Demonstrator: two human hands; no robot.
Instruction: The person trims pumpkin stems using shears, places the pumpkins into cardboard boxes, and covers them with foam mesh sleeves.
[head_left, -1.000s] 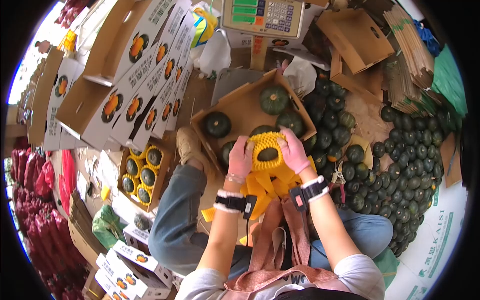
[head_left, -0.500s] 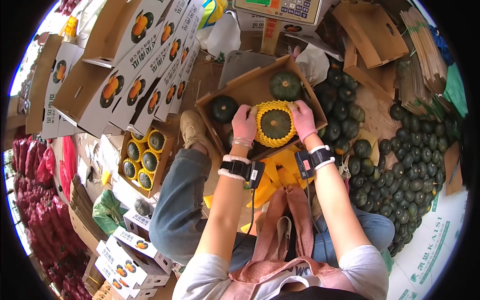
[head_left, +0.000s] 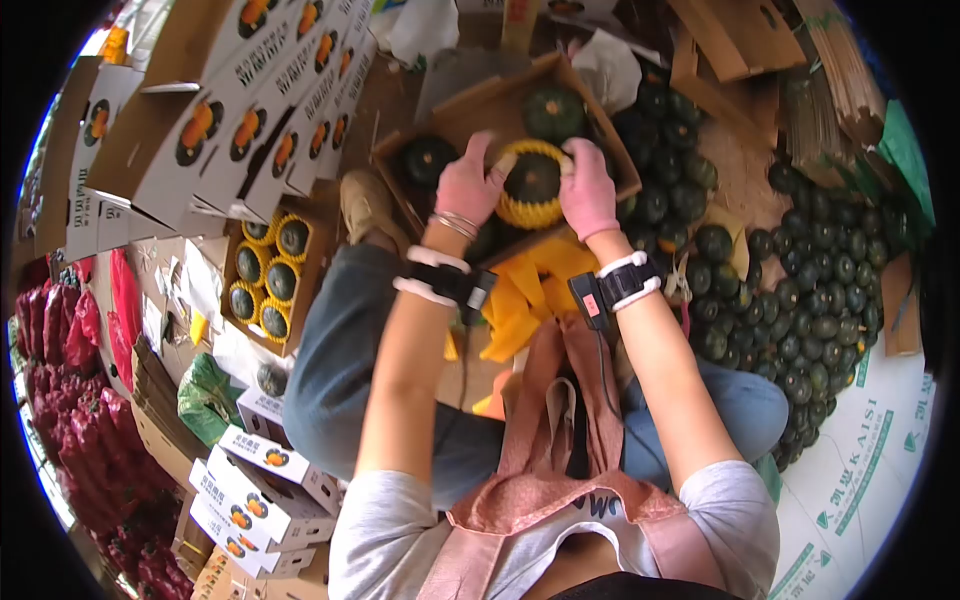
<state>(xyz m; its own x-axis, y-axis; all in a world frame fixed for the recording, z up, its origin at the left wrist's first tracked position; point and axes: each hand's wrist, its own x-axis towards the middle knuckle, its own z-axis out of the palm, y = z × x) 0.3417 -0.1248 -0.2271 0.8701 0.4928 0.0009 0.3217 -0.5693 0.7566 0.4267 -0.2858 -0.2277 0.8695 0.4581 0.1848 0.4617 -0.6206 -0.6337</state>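
Both of my hands, in pink gloves, are at a dark green pumpkin (head_left: 533, 178) above an open cardboard box (head_left: 602, 115). A yellow foam net (head_left: 530, 214) wraps the pumpkin's sides and leaves its top bare. My left hand (head_left: 470, 185) grips the net's left edge, fingers closed. On the opposite edge, my right hand (head_left: 588, 190) pinches the net with thumb and fingers. Inside the box, one bare pumpkin (head_left: 553, 112) sits at the back right and another bare pumpkin (head_left: 426, 159) at the left. Part of a further one shows below my left hand.
Yellow foam nets (head_left: 520, 295) lie near my lap. To the left stands a small box (head_left: 313, 255) of netted pumpkins, below stacked printed cartons (head_left: 215, 135). A large pumpkin pile (head_left: 815, 300) spreads on the right. Folded cardboard (head_left: 845, 70) stands at the upper right.
The view has shifted, so the box and hands appear higher. The net now sits lower around the pumpkin's sides, and its upper edge is gathered between my hands.
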